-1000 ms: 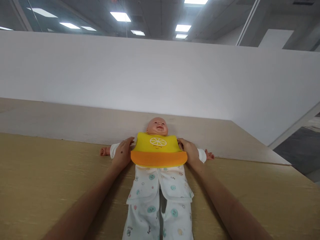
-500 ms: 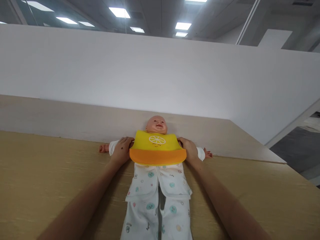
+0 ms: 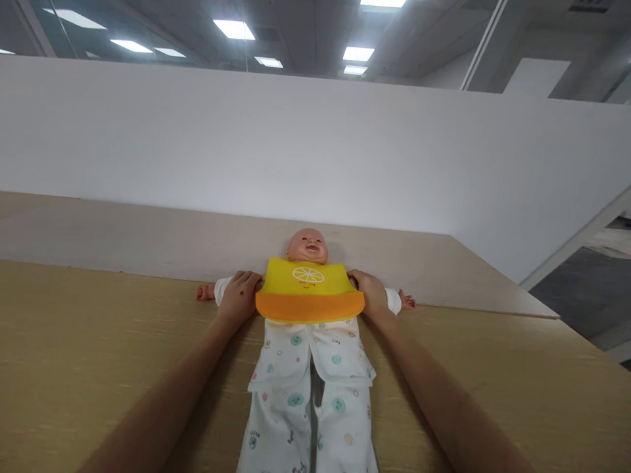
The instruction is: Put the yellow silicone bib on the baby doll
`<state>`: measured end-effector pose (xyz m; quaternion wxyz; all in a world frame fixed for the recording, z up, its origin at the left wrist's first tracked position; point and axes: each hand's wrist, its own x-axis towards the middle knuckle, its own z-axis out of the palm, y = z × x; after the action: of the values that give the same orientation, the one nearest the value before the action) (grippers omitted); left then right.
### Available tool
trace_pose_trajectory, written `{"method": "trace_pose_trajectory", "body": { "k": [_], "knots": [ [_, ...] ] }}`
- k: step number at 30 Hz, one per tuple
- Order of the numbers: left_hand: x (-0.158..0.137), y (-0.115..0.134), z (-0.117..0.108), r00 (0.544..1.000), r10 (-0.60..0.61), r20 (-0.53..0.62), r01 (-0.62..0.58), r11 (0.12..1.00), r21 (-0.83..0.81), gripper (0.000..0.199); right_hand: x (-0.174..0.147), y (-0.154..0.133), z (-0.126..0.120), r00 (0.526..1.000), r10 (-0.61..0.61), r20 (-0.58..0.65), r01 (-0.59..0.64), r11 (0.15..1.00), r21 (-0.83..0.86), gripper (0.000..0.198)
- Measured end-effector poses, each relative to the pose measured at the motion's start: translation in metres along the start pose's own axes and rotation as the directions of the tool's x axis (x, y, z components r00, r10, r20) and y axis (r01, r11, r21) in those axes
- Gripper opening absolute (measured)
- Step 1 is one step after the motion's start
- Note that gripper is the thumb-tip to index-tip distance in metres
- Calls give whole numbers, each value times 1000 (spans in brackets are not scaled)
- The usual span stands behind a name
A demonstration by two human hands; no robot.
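Note:
A baby doll [image 3: 307, 246] lies on its back with its arms stretched out sideways, dressed in a white printed outfit [image 3: 296, 374]. Across its chest lies a yellow bib [image 3: 286, 279] with a citrus-slice print and an orange pocket [image 3: 309, 307] along the bottom. My left hand [image 3: 240, 295] covers one sleeve, its fingers closed at the bib's left edge. On the other side my right hand [image 3: 371, 293] rests over the sleeve, fingers curled at the bib's right edge. The fingertips of both hands are partly hidden.
The doll lies on a wooden tabletop [image 3: 123, 341] with a paler strip [image 3: 148, 226] along the back. Behind it stands a white partition [image 3: 276, 144] topped with glass. Grey floor [image 3: 582, 282] shows past the table at the right.
The view has shifted slightly. Both hands stay at the bib's side edges, and the orange pocket's lower edge sits a little higher.

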<state>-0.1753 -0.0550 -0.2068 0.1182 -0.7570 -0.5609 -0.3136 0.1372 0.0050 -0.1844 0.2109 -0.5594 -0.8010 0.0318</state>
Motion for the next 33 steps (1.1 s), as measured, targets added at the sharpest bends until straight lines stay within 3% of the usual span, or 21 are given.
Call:
{"method": "trace_pose_trajectory", "body": {
  "k": [5,9,15,22,29,33],
  "knots": [
    [2,0,1,999,-13,33,8,986,165,30,1,0,0,999,28,22,-27,999,-28,29],
    [2,1,1,998,-33,52,22,980,195,30,0,-1,0,999,42,6,-41,999,-27,31],
    [1,0,2,995,-81,51,77,993,92,26,1,-1,1,996,87,6,-87,996,-20,32],
    [2,7,-2,983,-147,107,147,989,8,30,3,1,2,998,59,13,-59,998,-38,30],
    [-2,3,-1,990,-143,1,143,987,-73,34,3,2,-1,999,37,29,-36,999,-18,33],
    [-5,1,0,972,-224,-72,211,965,-157,45,5,5,1,998,68,12,-68,997,46,33]
  ]
}}
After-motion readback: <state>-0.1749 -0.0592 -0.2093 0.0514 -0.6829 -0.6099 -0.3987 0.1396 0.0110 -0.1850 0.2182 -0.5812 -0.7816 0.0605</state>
